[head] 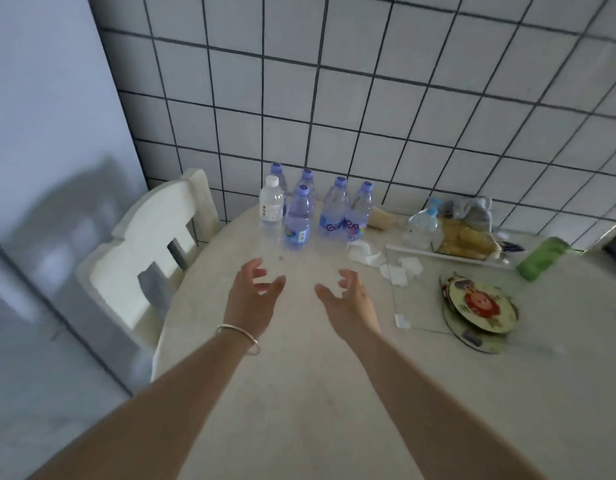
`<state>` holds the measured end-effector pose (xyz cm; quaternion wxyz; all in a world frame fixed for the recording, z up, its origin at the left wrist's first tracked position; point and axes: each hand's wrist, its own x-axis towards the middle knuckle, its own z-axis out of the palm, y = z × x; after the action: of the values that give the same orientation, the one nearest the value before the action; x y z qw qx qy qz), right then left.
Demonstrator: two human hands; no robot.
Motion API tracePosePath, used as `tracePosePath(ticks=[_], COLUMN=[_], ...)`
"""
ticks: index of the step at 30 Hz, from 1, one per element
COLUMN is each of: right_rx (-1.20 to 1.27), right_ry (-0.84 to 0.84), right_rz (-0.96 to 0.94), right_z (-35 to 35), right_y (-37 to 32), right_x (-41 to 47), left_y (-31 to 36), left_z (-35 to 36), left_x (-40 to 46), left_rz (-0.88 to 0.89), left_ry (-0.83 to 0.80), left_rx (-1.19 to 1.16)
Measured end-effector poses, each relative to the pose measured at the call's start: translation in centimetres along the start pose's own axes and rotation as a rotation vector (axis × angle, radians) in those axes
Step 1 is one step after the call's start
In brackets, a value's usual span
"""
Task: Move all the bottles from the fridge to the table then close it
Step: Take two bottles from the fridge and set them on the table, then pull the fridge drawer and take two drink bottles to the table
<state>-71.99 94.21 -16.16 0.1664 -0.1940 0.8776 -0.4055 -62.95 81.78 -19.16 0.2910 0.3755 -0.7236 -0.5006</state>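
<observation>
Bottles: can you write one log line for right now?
left hand: open, empty | right hand: open, empty | bottles: six upright on table by wall | fridge: unseen

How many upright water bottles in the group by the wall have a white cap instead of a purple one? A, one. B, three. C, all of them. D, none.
A: only the white-capped bottle at the left of the group differs; the other five, such as the front bottle, have purple caps.
</observation>
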Motion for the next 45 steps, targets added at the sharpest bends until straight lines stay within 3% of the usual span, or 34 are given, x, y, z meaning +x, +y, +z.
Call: tracePosePath(ticks=[9, 20, 28, 32, 36, 45], right_rx=[0.018, 0.126, 0.472, 0.529, 0.544, 0.534], right_ry=[0.041, 0.271, 0.302, 0.279, 0.211, -0.068], right_rz=[0.012, 0.109, 0.18, 0.148, 0.121, -0.053], right_z=[-4.0, -4.2, -1.2, -0.2, 2.3, 12.8], right_y=[2.4, 3.4, 1.2, -0.9, -3.7, -10.5], right_x=[-17.0, -34.9, -48.2, -51.9, -54.5, -58.8], left_y=[3.1, 4.8, 4.2, 4.0, 3.1, 0.0], left_z=[-5.0, -12.0, -20.4, -25.1, -30.4, -44.3], left_x=[-17.1, -29.7, -37.0, -39.4, -41.4, -42.0], left_rz=[0.032, 0.187, 0.271, 0.347, 0.37, 0.304], left_ry=[-0.046, -0.225, -0.359, -0.369, -0.305, 0.047], left_rx=[0.003, -0.016, 0.013, 0.01, -0.041, -0.104])
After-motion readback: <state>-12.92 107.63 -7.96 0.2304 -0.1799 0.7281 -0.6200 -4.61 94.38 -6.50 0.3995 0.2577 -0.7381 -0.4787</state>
